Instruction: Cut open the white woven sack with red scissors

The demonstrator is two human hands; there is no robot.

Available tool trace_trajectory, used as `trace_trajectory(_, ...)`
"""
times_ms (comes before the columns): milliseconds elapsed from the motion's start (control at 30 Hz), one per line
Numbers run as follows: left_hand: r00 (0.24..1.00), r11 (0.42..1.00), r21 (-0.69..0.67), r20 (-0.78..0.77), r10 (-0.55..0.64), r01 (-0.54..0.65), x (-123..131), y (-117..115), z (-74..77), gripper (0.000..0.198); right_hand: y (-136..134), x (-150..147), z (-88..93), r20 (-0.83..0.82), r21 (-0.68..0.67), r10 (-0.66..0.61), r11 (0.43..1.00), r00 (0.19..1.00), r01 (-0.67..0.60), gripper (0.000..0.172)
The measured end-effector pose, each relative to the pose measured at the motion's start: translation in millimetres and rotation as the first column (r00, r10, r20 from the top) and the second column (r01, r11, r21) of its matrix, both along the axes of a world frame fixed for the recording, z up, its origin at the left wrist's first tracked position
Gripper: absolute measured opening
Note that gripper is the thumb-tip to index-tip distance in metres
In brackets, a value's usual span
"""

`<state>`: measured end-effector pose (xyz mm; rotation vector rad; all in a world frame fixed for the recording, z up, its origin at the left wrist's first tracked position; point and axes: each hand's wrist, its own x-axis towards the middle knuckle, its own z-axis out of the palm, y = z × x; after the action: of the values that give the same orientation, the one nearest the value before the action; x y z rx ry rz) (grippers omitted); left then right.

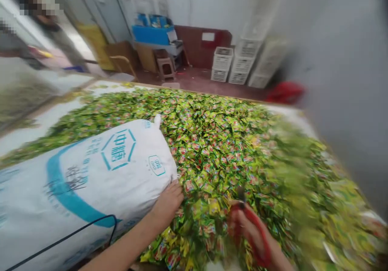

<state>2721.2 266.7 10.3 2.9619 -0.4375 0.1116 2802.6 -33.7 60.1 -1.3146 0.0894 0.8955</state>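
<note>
A large white woven sack (93,174) with teal printing lies on its side at the left, its end pointing to the middle. At the lower corner of that end, my left hand (169,198) has its fingers closed on the edge. My right hand (247,224) is wrapped round red-handled scissors (263,242), blades pointing away from me, blurred by motion. It is apart from the sack, over a wide spread of small green and yellow packets (209,135). Some of the packets touch the sack's sides.
A black cord (66,238) crosses the sack at the lower left. Beyond the table's far edge stand white crates (222,63), a stool (166,67), a desk with a blue top (151,34) and a red bundle (286,92). Another person (48,20) is at the upper left.
</note>
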Motion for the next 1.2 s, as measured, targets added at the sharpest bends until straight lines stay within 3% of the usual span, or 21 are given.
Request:
trace_trajectory(100, 0.998, 0.997, -0.071, 0.067, -0.014, 0.019, -28.7, 15.6, -10.0, 0.024, 54.8, -12.6, -11.2, -0.067, 0.162, 0.252, 0.957, 0.965, -0.239, 0.056)
trace_trajectory(200, 0.992, 0.991, -0.12, 0.115, -0.046, 0.06, -37.6, 27.7, -9.4, 0.029, 108.5, -7.7, -33.3, -0.08, 0.228, 0.407, 0.896, 0.91, -0.381, 0.061)
trace_trajectory(333, 0.994, 0.987, -0.159, 0.11, -0.004, 0.022, -35.6, 29.7, -2.9, 0.032, 140.8, 5.0, -70.3, -0.164, 0.305, 0.548, 0.819, 0.82, -0.486, 0.067)
trace_trajectory(467, 0.996, 0.989, -0.136, 0.062, 0.067, -0.058, -36.7, 29.1, 5.2, 0.032, 149.6, 5.6, -99.5, -0.235, 0.413, 0.602, 0.772, 0.763, -0.482, 0.07)
trace_trajectory(633, 0.996, 0.996, -0.045, 0.029, 0.08, -0.079, -38.1, 31.2, 18.4, 0.034, 156.2, 1.1, -112.9, -0.285, 0.55, 0.604, 0.739, 0.744, -0.389, 0.073)
trace_trajectory(800, 0.997, 0.997, -0.025, -0.029, 0.072, -0.073, -38.4, 30.1, 30.2, 0.039, 156.7, 7.7, -111.8, -0.321, 0.619, 0.652, 0.693, 0.687, -0.369, 0.07)
trace_trajectory(1033, 0.99, 0.987, -0.091, -0.07, 0.124, -0.13, -39.5, 24.1, 33.4, 0.035, 144.8, 14.7, -100.7, -0.356, 0.632, 0.66, 0.692, 0.662, -0.349, 0.067)
trace_trajectory(1200, 0.982, 0.974, -0.144, -0.1, 0.16, -0.173, -38.5, 18.2, 36.3, 0.035, 142.2, 34.9, -95.2, -0.321, 0.59, 0.689, 0.682, 0.649, -0.432, 0.068)
